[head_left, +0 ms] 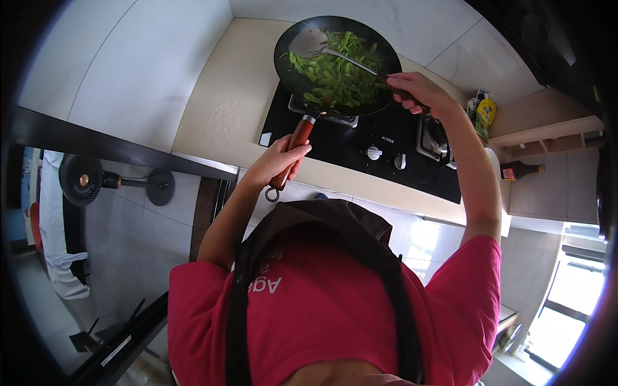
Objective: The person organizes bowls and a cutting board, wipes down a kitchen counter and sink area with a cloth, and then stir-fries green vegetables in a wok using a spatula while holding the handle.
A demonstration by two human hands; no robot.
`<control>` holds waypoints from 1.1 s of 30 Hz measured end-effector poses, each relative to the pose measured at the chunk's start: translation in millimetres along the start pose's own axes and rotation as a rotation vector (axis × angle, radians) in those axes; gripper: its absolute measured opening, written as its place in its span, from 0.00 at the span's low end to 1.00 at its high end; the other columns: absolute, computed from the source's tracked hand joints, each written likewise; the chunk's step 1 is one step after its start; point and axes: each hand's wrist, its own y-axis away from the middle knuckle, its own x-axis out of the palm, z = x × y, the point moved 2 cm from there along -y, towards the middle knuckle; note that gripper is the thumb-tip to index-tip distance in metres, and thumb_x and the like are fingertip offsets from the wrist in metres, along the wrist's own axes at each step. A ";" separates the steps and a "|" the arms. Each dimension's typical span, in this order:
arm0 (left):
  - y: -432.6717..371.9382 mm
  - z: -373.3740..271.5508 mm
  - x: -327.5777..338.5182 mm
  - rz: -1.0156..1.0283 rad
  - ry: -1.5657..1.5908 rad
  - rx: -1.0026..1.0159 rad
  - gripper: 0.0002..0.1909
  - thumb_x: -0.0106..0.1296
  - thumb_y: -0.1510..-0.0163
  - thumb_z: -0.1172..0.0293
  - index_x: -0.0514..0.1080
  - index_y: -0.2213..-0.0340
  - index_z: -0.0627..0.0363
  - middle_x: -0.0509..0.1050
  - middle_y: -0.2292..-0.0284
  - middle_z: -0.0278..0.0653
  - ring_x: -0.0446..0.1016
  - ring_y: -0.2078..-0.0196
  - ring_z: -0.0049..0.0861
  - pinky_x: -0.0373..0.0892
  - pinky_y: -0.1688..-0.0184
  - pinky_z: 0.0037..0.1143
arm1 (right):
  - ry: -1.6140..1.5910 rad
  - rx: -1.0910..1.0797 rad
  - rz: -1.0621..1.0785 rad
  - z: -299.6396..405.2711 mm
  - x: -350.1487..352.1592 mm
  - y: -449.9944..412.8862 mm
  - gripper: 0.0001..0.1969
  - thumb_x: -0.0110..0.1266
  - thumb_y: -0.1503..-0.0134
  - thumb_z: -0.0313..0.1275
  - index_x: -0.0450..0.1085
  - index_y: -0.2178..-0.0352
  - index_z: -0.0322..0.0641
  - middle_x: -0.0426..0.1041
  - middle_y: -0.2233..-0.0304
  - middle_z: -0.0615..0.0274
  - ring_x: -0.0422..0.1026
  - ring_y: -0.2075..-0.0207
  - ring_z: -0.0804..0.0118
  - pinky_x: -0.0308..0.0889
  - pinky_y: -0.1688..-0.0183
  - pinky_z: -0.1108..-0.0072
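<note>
My left hand [288, 157] grips the reddish wooden handle of a dark wok [289, 79] over the left burner of a black gas hob [338, 149]. Chopped green vegetables [338, 77] lie in the wok. The dark handle of a metal wok spatula [355, 62] is in my right hand [413, 94], to the right of the wok. The spatula's broad blade is over the vegetables at the wok's upper left, and its shaft slants across them.
A second burner [434, 140] is at the hob's right end, near my right forearm. Behind it stands a yellow packet [485, 113]; a dark sauce bottle [521, 171] is farther right. The tiled wall [386, 24] rises behind the wok. A black fan [82, 180] stands at the left.
</note>
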 end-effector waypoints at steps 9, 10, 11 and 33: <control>-2.9 0.1 -4.6 0.018 -0.011 0.012 0.18 0.50 0.47 0.60 0.62 0.60 0.58 0.63 0.84 0.30 0.60 0.88 0.15 0.59 0.86 0.18 | 0.339 0.016 -0.037 12.7 -56.9 59.7 0.18 0.45 0.43 0.33 0.63 0.51 0.39 0.59 0.86 0.72 0.54 0.89 0.84 0.46 0.90 0.88; -1.7 0.8 -5.0 0.010 -0.012 0.008 0.18 0.50 0.47 0.60 0.61 0.60 0.58 0.63 0.84 0.30 0.60 0.88 0.15 0.59 0.86 0.18 | 0.433 0.019 -0.122 24.3 -63.3 70.9 0.18 0.46 0.44 0.33 0.64 0.53 0.40 0.58 0.87 0.72 0.54 0.89 0.82 0.47 0.90 0.87; -0.5 1.6 -5.7 -0.001 -0.013 0.004 0.18 0.50 0.47 0.60 0.61 0.59 0.58 0.62 0.84 0.30 0.60 0.88 0.15 0.59 0.86 0.18 | 0.528 0.020 -0.208 30.6 -69.4 75.0 0.17 0.47 0.45 0.34 0.66 0.54 0.40 0.58 0.88 0.72 0.54 0.90 0.81 0.48 0.90 0.86; -0.8 -0.1 -5.7 -0.001 -0.003 -0.019 0.20 0.50 0.47 0.61 0.61 0.57 0.61 0.62 0.84 0.30 0.60 0.88 0.14 0.59 0.86 0.17 | 0.866 -0.345 -0.069 33.6 -108.4 45.4 0.20 0.52 0.48 0.30 0.66 0.52 0.46 0.69 0.77 0.69 0.59 0.83 0.82 0.55 0.83 0.87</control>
